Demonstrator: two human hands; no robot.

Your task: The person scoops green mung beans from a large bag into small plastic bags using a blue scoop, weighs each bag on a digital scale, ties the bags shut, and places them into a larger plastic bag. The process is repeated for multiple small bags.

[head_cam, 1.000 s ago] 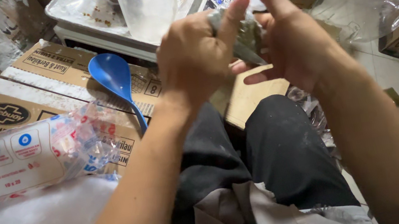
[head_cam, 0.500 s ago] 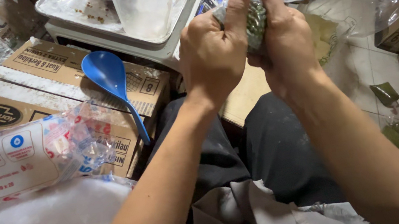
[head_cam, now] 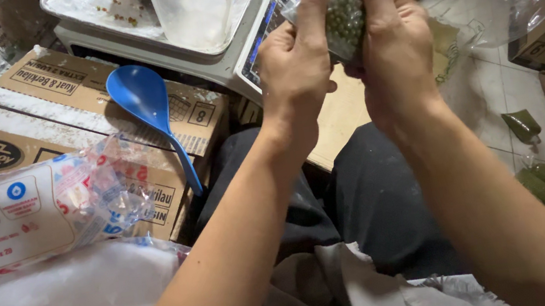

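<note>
Bag of green beans [head_cam: 344, 20] is squeezed between our left hand [head_cam: 295, 63] and right hand [head_cam: 394, 41], up over the scale [head_cam: 256, 40]. Looks like we're closing its neck; next probably needs a tight twist.

Glossy clear plastic bag [head_cam: 342, 16], smooth blue plastic scoop [head_cam: 148, 103], matt brown cardboard boxes [head_cam: 67, 126].
</note>
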